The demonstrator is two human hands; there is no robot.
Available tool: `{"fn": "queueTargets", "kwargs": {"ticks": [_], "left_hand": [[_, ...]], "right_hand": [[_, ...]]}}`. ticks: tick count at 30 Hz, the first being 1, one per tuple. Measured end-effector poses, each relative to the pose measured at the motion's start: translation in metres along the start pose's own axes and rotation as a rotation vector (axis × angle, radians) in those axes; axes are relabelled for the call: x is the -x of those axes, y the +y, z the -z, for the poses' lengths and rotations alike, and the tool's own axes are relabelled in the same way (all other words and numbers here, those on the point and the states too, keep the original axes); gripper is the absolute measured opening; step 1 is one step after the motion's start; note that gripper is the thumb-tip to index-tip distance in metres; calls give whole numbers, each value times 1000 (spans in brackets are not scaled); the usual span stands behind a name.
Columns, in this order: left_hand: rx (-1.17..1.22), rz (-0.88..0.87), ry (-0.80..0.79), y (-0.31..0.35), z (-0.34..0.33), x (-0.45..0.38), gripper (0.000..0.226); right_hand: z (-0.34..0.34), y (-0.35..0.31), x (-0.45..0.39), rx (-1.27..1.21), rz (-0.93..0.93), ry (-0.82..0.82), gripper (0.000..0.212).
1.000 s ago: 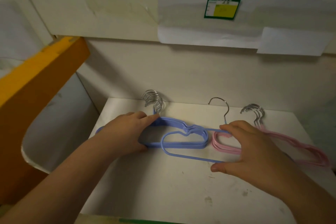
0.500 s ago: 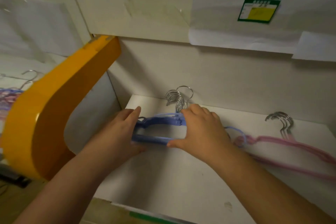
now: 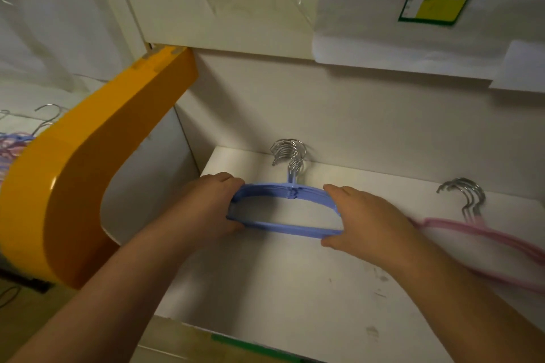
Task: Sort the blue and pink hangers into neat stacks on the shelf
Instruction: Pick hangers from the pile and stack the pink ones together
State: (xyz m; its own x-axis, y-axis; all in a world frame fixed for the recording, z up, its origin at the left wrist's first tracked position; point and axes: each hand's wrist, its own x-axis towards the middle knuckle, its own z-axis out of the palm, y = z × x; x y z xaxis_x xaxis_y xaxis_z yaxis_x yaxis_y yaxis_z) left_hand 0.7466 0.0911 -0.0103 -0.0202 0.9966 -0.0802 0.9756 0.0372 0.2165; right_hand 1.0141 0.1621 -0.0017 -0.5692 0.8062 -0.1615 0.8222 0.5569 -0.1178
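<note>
The loose blue hanger that lay across both piles a second ago is now merged into the blue hanger stack (image 3: pixel 284 209), its hook lined up with the other metal hooks (image 3: pixel 289 153) near the back edge of the shelf (image 3: pixel 265 280). The blue pile looks squared, so sorting seems close to done here. The left hand (image 3: pixel 206 209) grips the stack's left end, fingers curled round it; the right hand (image 3: pixel 362 218) grips the right end. The pink hanger stack (image 3: pixel 477 233) lies apart toward the shelf's right edge, somewhat splayed.
</note>
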Motion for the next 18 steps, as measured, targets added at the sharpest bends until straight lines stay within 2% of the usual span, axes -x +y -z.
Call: {"fn": "queueTargets", "kwargs": {"ticks": [6, 18], "left_hand": [[13, 26, -48, 4, 7, -2, 39], [-60, 91, -106, 18, 14, -1, 42]], "right_hand": [[2, 4, -2, 3, 2, 34, 52], [-1, 13, -3, -76, 10, 70, 53]]}}
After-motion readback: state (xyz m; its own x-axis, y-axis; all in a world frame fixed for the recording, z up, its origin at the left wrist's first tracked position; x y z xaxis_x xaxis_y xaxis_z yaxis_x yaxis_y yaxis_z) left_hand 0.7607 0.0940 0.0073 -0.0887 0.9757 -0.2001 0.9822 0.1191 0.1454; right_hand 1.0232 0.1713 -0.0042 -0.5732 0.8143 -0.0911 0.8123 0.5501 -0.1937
